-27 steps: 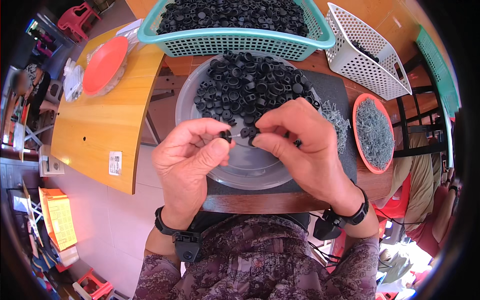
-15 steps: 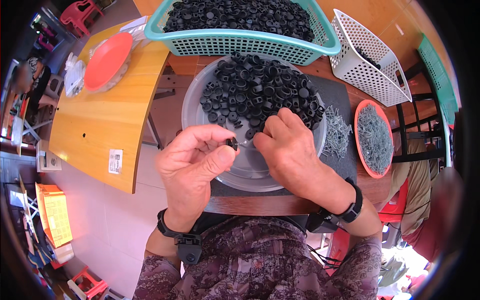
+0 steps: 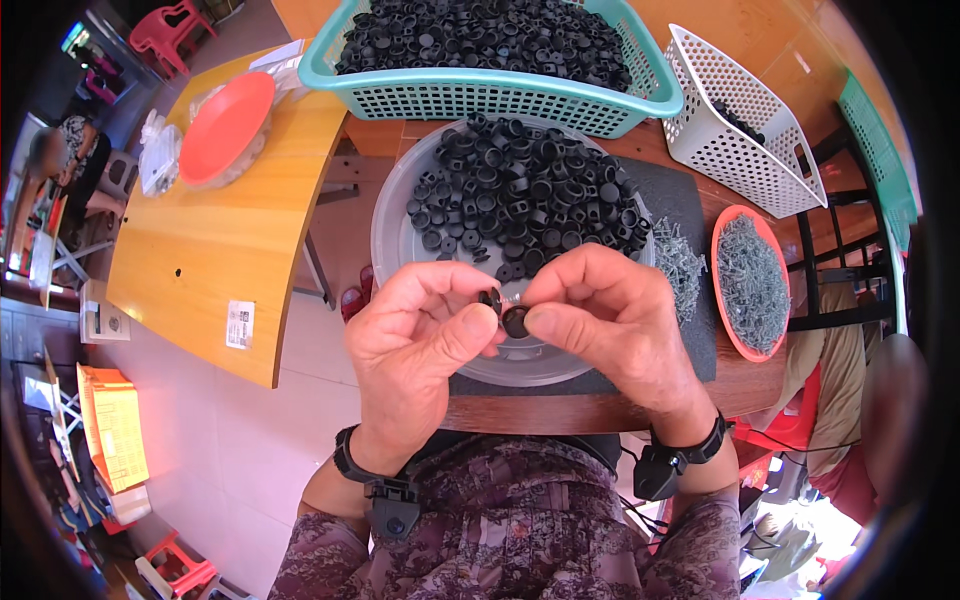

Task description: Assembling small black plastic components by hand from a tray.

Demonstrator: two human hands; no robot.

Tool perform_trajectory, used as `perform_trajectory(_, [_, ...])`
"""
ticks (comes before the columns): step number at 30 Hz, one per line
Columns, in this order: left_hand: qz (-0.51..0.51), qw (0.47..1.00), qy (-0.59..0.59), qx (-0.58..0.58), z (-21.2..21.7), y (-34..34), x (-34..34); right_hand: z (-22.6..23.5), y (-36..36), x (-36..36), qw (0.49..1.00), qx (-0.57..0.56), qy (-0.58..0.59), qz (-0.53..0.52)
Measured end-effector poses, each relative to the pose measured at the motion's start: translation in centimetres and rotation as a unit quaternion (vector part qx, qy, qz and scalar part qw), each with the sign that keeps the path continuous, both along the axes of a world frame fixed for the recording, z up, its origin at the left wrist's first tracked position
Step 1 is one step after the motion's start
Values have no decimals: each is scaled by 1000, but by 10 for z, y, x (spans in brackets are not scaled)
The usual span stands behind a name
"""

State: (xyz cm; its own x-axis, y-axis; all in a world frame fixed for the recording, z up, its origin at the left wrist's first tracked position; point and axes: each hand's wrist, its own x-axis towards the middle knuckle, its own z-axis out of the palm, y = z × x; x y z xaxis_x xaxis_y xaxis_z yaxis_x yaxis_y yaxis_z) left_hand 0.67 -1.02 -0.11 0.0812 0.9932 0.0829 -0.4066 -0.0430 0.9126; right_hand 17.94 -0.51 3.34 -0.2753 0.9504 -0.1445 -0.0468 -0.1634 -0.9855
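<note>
My left hand (image 3: 420, 345) pinches a small, black, round plastic piece (image 3: 488, 299) between thumb and fingers; a thin, silvery metal screw (image 3: 509, 298) juts from it, long axis toward about three o'clock, facing my right hand (image 3: 612, 325), which grips a black, cup-shaped plastic cap (image 3: 515, 321). That cap sits just beside the piece, at four o'clock from it; whether they touch I cannot tell. Both are over the six-o'clock side of the round, translucent grey plastic tub (image 3: 384, 240) on the brown wooden bench (image 3: 600, 413).
</note>
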Motion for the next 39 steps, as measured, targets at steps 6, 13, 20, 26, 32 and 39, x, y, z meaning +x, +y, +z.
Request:
perform_trajectory(6, [-30,995,-87,-31,2,-2,4,-11,-11,-7,966,221,-113,-74])
perform_trajectory(13, [-23,995,-96,-24,0,-6,6,-21,-12,-15,842,468,-230,-139])
perform_trajectory(20, [-5,993,-111,-28,-1,-7,8,-13,-20,-22,884,401,-201,-134])
perform_trajectory(26, [-15,994,-108,-3,-5,-8,9,-20,-23,-19,921,325,-151,-154])
perform_trajectory(32, [-49,994,-96,-16,2,-11,6,-27,-24,-8,975,162,60,-139])
perform_trajectory(39, [5,994,57,97,4,-14,7,-27,-21,0,969,14,233,-78])
